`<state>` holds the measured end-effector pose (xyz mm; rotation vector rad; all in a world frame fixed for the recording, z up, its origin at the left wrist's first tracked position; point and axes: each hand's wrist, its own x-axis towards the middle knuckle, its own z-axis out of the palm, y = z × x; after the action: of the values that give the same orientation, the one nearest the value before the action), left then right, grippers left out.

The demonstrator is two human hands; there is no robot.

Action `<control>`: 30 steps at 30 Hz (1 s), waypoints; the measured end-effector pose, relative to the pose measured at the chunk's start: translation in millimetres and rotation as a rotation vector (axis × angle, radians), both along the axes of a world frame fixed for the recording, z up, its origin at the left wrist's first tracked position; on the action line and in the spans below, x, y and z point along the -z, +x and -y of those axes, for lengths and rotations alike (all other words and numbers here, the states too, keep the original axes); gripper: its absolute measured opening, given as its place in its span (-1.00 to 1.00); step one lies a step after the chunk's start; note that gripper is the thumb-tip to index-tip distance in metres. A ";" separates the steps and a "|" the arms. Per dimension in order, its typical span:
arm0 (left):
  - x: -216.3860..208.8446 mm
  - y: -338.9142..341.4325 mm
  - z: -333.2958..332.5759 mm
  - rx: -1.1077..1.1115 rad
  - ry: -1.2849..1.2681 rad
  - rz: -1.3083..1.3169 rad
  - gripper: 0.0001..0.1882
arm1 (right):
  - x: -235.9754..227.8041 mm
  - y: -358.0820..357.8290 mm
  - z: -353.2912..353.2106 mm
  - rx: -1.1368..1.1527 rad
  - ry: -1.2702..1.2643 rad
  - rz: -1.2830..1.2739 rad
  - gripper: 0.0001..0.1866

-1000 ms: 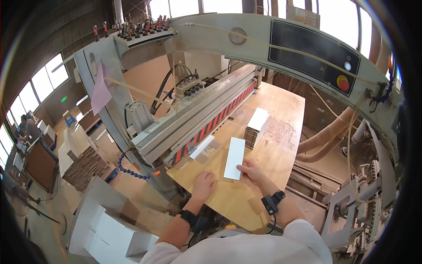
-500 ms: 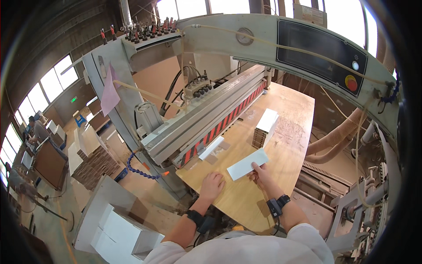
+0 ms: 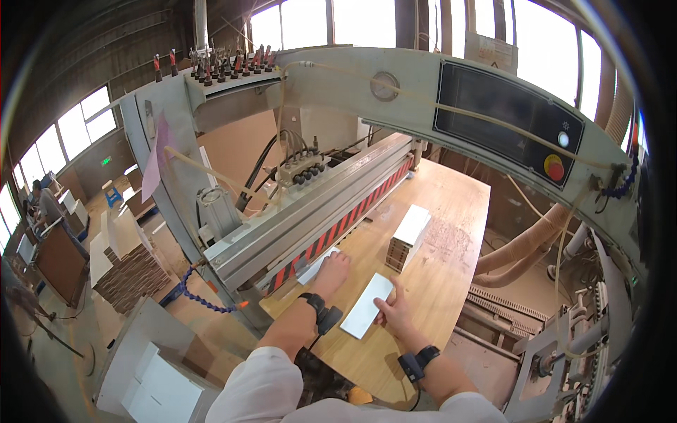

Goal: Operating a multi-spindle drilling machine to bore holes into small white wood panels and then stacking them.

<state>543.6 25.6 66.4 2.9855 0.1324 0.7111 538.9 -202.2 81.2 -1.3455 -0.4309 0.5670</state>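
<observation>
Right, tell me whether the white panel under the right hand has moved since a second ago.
Yes. The white panel has swung from roughly parallel with the stack of panels to lying angled away from it, under the right hand, on the wooden table.

Both forearms enter from the lower edge of the frame, bare below pushed-up white sleeves, angling up toward frame centre. Left hand (image 3: 331, 268) sits just left of centre, reaching furthest forward, palm down, fingers together and flat. Right hand (image 3: 393, 310) lies lower and to the right of it, near centre-bottom, palm down, fingers spread slightly, thumb toward the left. Each wrist carries a black strap with a small black block, left one mid-frame, right one lower right. Hands near each other, not touching.
</observation>
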 end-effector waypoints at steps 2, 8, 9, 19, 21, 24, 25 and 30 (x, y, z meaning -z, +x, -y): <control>16.6 17.0 -13.1 -0.064 0.141 0.050 -0.83 | -0.7 -1.7 -3.9 0.010 -0.005 -0.001 -0.31; -6.8 34.7 -3.9 0.057 0.216 -0.120 -0.79 | 9.1 5.5 0.5 0.036 0.034 -0.031 -0.46; -19.4 29.9 -1.4 0.156 0.170 -0.224 -0.74 | 11.6 5.7 -2.0 0.050 0.048 -0.028 -0.48; 4.4 -51.5 -7.1 0.094 -0.143 -0.382 -0.26 | 1.7 38.4 -38.5 0.153 0.201 -0.192 -0.51; 23.5 -100.0 19.4 0.254 -0.130 0.007 -0.26 | -2.8 49.3 -66.5 0.121 0.089 -0.087 -0.58; -5.7 -175.7 61.2 0.291 -0.315 -0.116 -0.29 | 20.9 75.3 -104.3 0.069 0.043 -0.071 -0.57; -8.7 -203.8 68.0 0.269 -0.383 -0.079 -0.30 | 23.8 76.0 -119.8 0.050 0.031 -0.079 -0.57; 24.1 -323.9 78.7 -0.120 -0.508 0.108 -0.25 | 44.7 101.5 -183.5 0.087 0.064 0.010 -0.48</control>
<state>219.7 -53.0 42.3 2.4663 0.4201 0.7186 640.4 -18.7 36.5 -1.2994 -0.3944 0.4710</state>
